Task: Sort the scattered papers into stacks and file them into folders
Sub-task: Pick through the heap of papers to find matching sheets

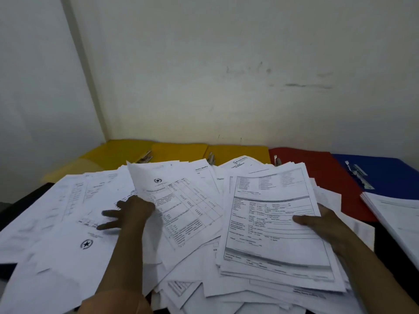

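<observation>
A gathered bundle of forms (278, 225) is pinched at its right edge by the right hand (326, 225), thumb on top and fingers beneath, so that grip is clamped on the bundle. The left hand (129, 215) is spread with straight fingers on the loose sheets, and a tabled sheet with a star emblem (179, 205) is lifted at its edge beside the thumb; whether it is pinched or merely propped cannot be told

In the head view, the sorting step is judged to be in hand: like forms are being collected into the right-hand bundle while the scattered papers (74, 218) are searched by the left. The next move is judged to call for the lifted sheet to be compared with the bundle and either added or set aside; filing has not yet been begun

Along the back of the counter (25, 200), five folders are counted: three yellow folders (181, 152), one red folder (317, 168) and one blue folder (385, 171), with metal fasteners visible on four. One tidy stack (396, 214) lies on the blue folder at the right. The loose sheets are too many and too overlapped to be counted
</observation>
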